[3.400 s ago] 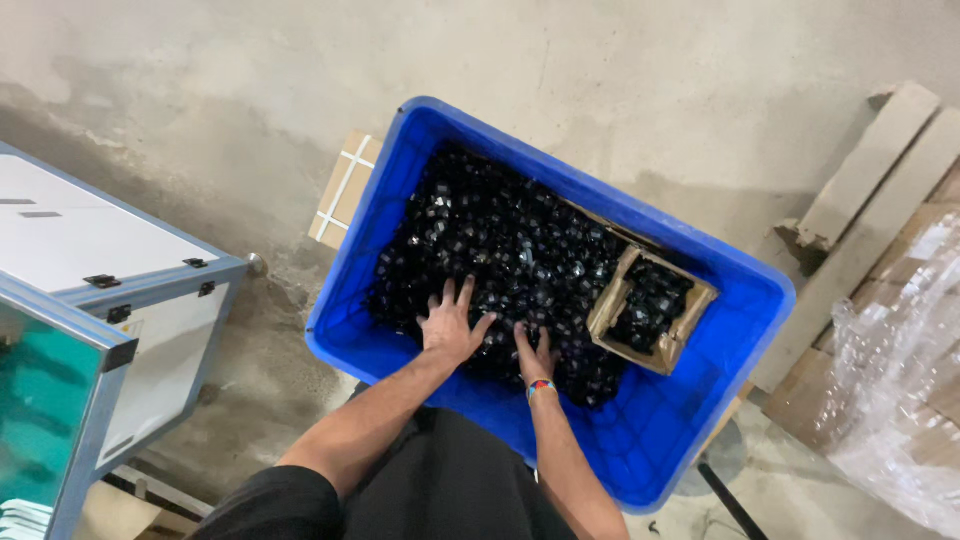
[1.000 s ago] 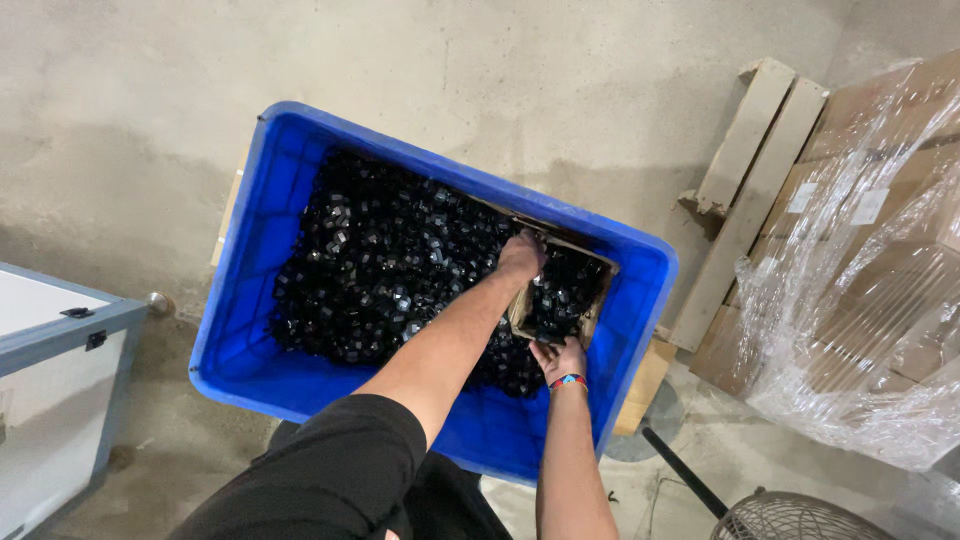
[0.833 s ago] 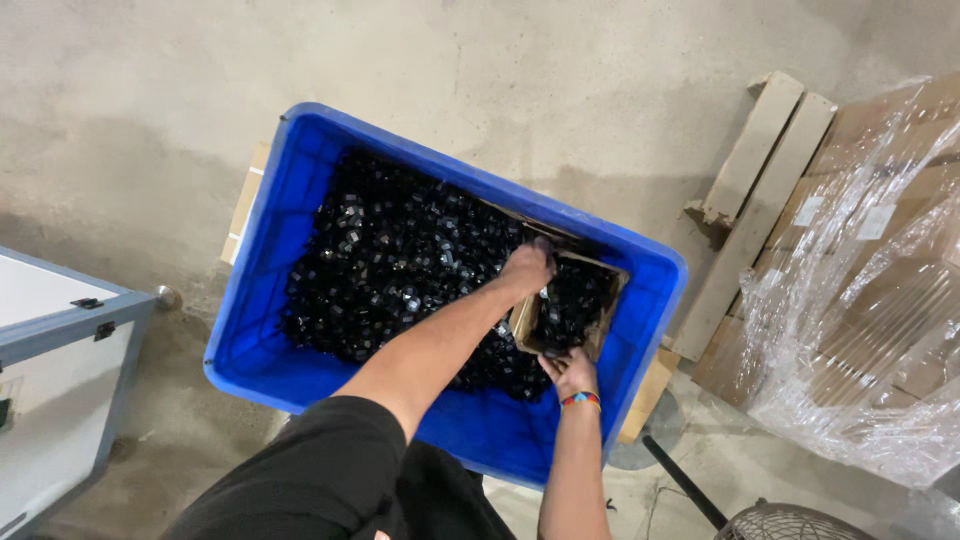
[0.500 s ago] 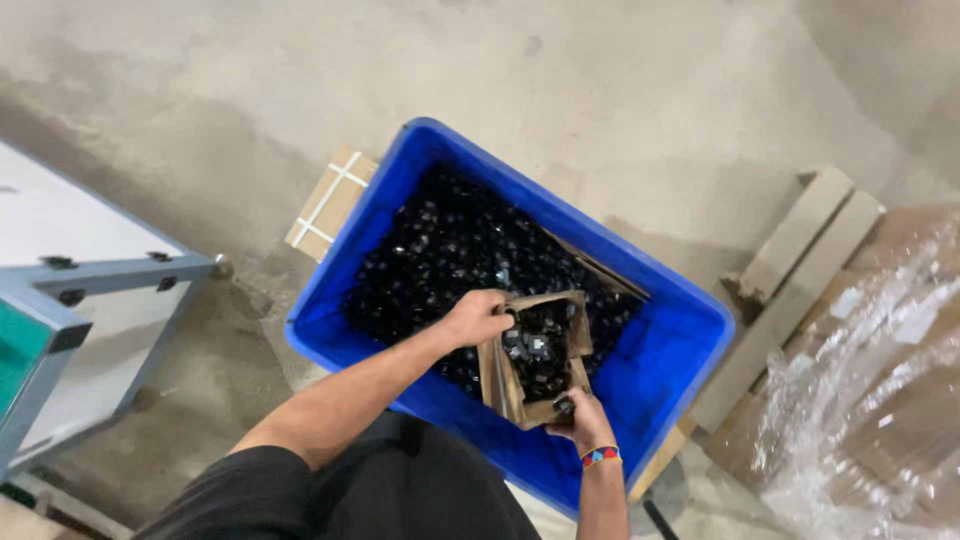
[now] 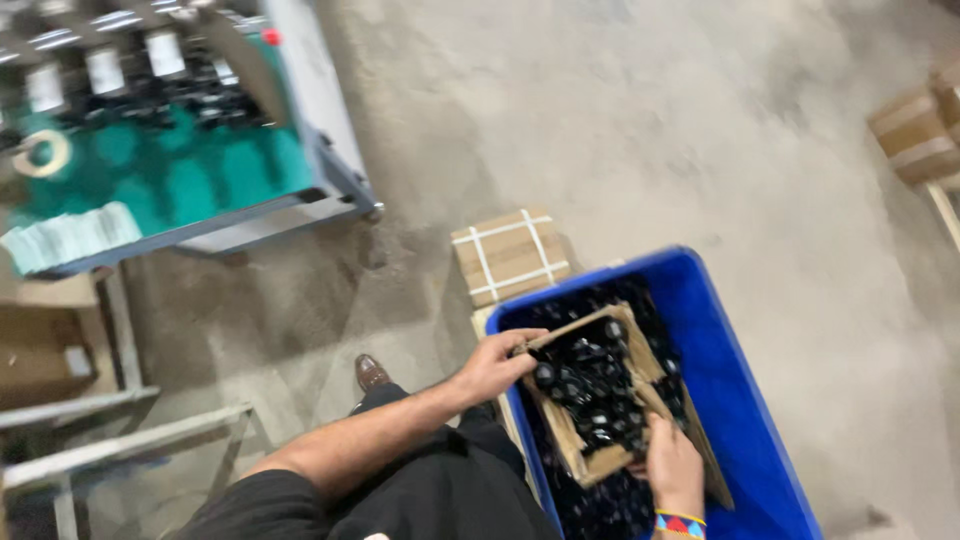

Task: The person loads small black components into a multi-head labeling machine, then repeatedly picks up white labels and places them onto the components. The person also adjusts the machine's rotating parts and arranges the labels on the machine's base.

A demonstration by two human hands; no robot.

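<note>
**A:** What did the head camera show of the hands?

**B:** Both hands held a shallow brown cardboard box (image 5: pixel 600 400) filled with small glossy black round parts (image 5: pixel 585 385). The left hand (image 5: pixel 497 362) had its grip closed on the box's near-left edge, thumb and fingers pinching the cardboard flap. The right hand (image 5: pixel 674 468), with a multicoloured band at the wrist, had its fingers curled around the box's lower right corner.

**A:** And where was the box?

**B:** It was tilted, over the near-left part of a large blue plastic crate (image 5: pixel 735 400) that stood on the concrete floor (image 5: pixel 620 130). More of the same black parts lay in the crate beneath it.

**A:** Anything around it?

**B:** A small strapped cardboard carton (image 5: pixel 508 255) sat on the floor just beside the crate's far-left corner. A table with a green top and grey metal frame (image 5: pixel 160 165) stood well apart, towards the upper left. A brown shoe (image 5: pixel 371 372) showed on the floor near the left forearm.
</note>
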